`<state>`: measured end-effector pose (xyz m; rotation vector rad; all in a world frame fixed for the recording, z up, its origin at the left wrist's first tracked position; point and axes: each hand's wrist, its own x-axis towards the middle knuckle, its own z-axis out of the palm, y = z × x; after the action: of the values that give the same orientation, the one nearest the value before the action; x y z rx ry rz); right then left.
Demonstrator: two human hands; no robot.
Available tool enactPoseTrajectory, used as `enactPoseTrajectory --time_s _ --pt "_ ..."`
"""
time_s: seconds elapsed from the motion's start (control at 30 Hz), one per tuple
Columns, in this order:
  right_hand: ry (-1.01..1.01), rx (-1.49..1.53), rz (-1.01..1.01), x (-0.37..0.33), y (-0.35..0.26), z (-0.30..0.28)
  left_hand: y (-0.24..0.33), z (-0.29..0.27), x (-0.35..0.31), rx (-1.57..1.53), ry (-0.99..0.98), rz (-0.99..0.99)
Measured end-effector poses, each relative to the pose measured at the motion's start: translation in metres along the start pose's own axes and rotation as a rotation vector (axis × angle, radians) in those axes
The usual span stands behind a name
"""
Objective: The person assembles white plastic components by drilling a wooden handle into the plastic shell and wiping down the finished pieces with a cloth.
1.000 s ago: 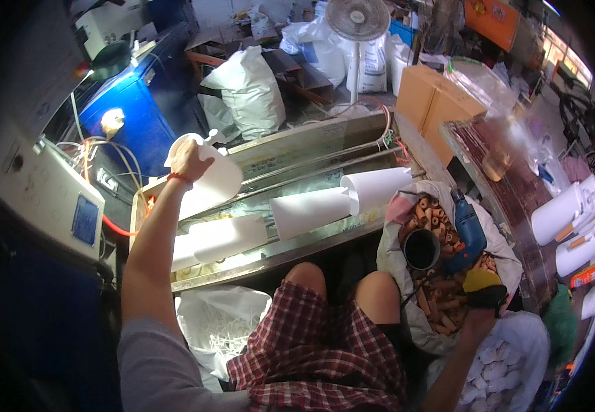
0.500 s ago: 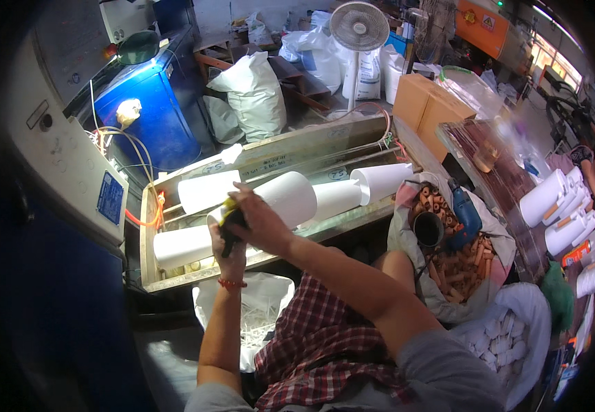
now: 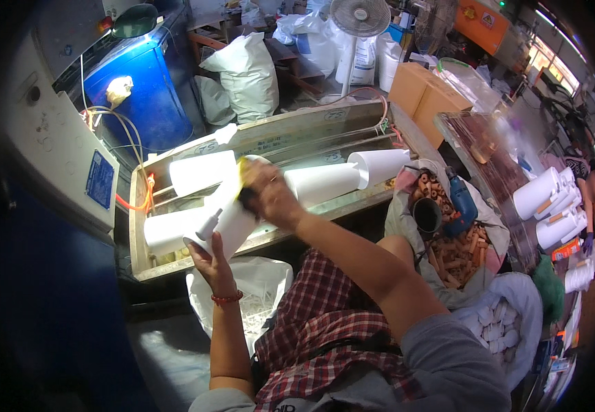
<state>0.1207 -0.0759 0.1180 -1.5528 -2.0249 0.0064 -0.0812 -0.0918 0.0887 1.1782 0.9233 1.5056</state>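
Observation:
A white tapered plastic vessel (image 3: 233, 226) with a narrow stub at its lower end is tilted across the middle of the view. My left hand (image 3: 213, 264) is closed around its lower end, thumb up along the side. Over the upper part, my right hand (image 3: 275, 198) grips a yellow-and-black hand tool (image 3: 248, 197), blurred and mostly covered by the fingers; its kind cannot be made out. Beneath and around my hands, more white vessels lie in a long wooden trough: one at the left (image 3: 202, 173), one below it (image 3: 168, 231), and others (image 3: 321, 184) to the right.
The wooden trough (image 3: 352, 110) runs across in front of me. An open white bag (image 3: 204, 288) with thin scraps stands below it. To the right are a sack of brown tubular pieces (image 3: 452, 275) with a blue drill (image 3: 463, 206), a bag of white pieces (image 3: 527, 329), and a dark table (image 3: 479, 165).
The held vessel has swung from pointing right to a steeper tilt. My hands have moved apart, the left lower, the right slightly higher with the tool. The view has shifted slightly.

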Motion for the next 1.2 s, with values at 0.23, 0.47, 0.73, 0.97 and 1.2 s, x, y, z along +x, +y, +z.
enactPoseTrajectory --time_s 0.23,0.47,0.73,0.97,1.2 --pt "0.278 0.012 -0.131 -0.003 -0.022 0.000 0.005 0.003 -0.008 -0.081 0.061 -0.060" --pt "0.180 0.055 -0.387 -0.021 -0.066 0.012 0.010 -0.001 -0.019 -0.193 0.073 -0.079" --pt "0.622 0.145 0.183 -0.026 0.002 -0.011 0.022 0.019 -0.037 -0.202 0.046 -0.137" --pt "0.358 0.043 0.006 -0.097 -0.060 0.023 0.012 0.033 -0.048 -0.455 0.039 -0.291" --pt "0.740 0.211 0.292 -0.093 -0.033 -0.010 0.023 0.044 -0.063 -0.660 -0.163 -0.462"
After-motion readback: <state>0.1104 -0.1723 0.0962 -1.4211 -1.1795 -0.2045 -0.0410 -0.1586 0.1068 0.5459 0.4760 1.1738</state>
